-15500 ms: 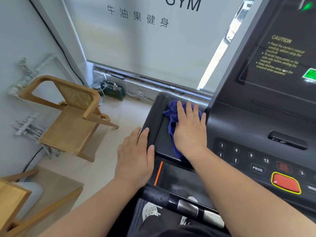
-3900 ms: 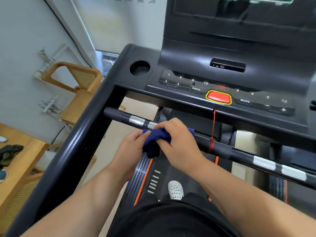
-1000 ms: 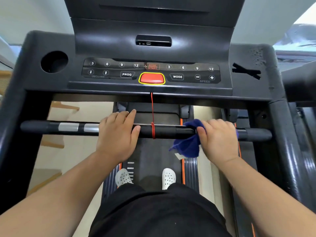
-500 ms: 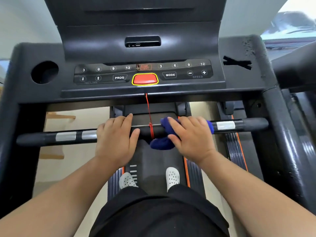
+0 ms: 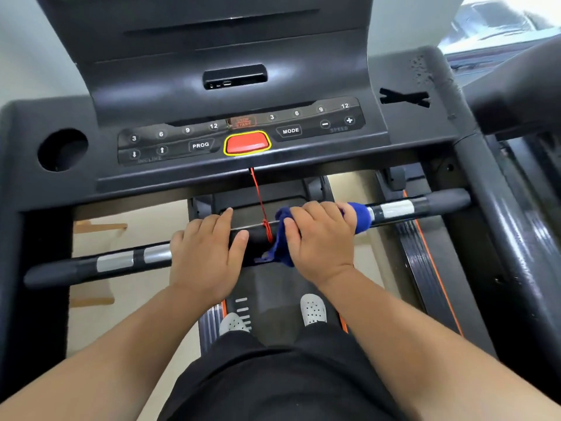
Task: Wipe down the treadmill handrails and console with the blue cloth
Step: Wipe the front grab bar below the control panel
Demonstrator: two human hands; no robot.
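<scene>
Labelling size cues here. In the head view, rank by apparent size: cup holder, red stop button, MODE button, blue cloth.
1. Cup holder and blue cloth: roughly alike; the right hand hides much of the cloth, so unranked.
2. Red stop button.
3. MODE button, smallest.

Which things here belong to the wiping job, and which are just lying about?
Job: blue cloth, right hand gripping it round the handrail, left hand resting on the handrail, console.
Just there: red cord, cup holder, white shoes.
</scene>
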